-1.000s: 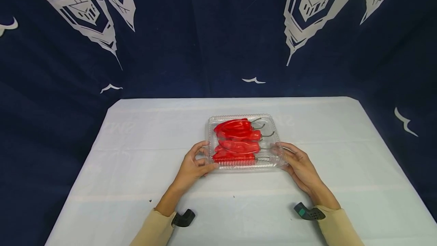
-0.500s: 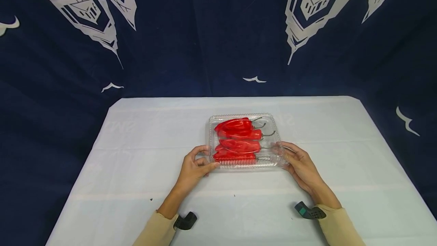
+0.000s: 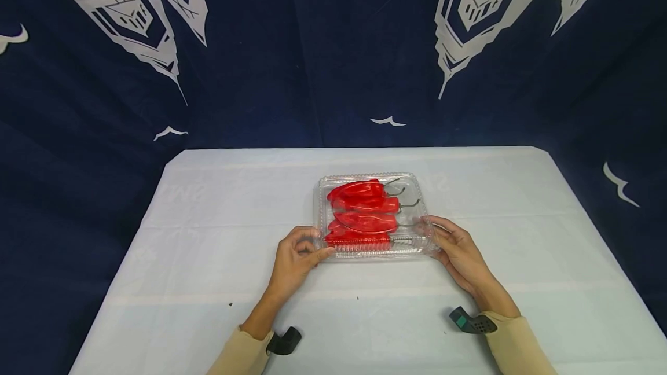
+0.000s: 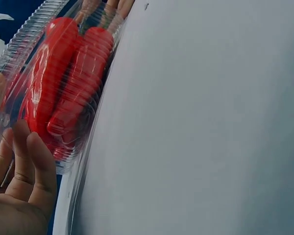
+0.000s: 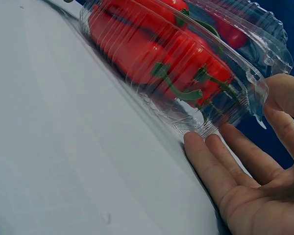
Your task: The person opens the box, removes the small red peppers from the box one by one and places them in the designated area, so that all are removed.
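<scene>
A clear plastic clamshell box (image 3: 375,257) sits on the white table, its ribbed lid lying over the contents. Several glossy red peppers (image 3: 365,223) lie side by side in it, green stems pointing right. My left hand (image 3: 290,262) holds the near left corner, thumb at the front edge and fingers curled along the side. In the left wrist view its fingers (image 4: 41,161) press the end wall beside the peppers. At the right end my right hand (image 3: 461,259) grips the box. The right wrist view shows that thumb (image 5: 284,93) at the rim and the fingertips (image 5: 193,139) low against the base.
The white-covered table (image 3: 208,190) stretches out on both sides of the box. Behind it hangs a dark blue cloth (image 3: 250,74) with white building and bird prints. Tiny dark specks (image 3: 230,304) dot the near surface.
My left hand's fingers have slid a little nearer to me along the box's left side, and that wrist has dropped slightly. The box and my right hand stay where they were.
</scene>
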Tool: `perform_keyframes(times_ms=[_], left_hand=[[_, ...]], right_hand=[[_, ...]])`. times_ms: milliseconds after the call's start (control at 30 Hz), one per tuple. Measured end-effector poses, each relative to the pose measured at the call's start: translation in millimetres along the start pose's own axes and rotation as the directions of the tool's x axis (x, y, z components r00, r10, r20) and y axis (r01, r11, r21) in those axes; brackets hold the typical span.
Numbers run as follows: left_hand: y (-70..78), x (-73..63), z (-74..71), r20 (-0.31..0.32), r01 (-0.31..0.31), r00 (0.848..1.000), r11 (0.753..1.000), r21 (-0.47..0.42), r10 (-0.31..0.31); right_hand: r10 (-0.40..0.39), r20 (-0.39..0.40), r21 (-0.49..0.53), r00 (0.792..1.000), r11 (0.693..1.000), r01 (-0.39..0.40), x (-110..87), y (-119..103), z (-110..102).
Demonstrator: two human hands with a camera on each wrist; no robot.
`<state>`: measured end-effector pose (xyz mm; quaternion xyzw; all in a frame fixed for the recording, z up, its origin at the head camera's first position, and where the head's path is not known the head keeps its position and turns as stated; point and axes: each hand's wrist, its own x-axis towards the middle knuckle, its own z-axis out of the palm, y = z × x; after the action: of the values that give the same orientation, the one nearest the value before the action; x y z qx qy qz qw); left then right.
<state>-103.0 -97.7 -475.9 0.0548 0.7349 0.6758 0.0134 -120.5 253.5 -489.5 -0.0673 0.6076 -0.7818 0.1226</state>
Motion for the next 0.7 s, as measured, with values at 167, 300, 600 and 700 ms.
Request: perform_keyframes(times_ms=[167, 300, 600, 700], left_hand=[[0.8, -2.6, 1.9, -0.024, -0.033, 0.999, 0.999, 0.028, 0.034], [3.1, -6.0, 5.0, -0.062, -0.033, 0.997, 0.998, 0.046, 0.036], [18.4, -15.9, 16.5, -0.134, 0.004, 0.990, 0.934, 0.357, 0.047], [22.0, -17.7, 19.0, -0.138, 0.036, 0.990, 0.901, 0.433, 0.027]], right_hand=[[-0.009, 0.006, 0.009, 1.000, 1.000, 0.009, 0.2, 0.7, 0.1], [-0.015, 0.009, 0.013, 1.000, 1.000, 0.015, 0.5, 2.0, -0.3], [-0.016, 0.007, -0.005, 1.000, 1.000, 0.016, -0.2, 0.7, -1.2], [-0.020, 0.003, -0.018, 1.000, 1.000, 0.020, 0.1, 1.1, -1.2]])
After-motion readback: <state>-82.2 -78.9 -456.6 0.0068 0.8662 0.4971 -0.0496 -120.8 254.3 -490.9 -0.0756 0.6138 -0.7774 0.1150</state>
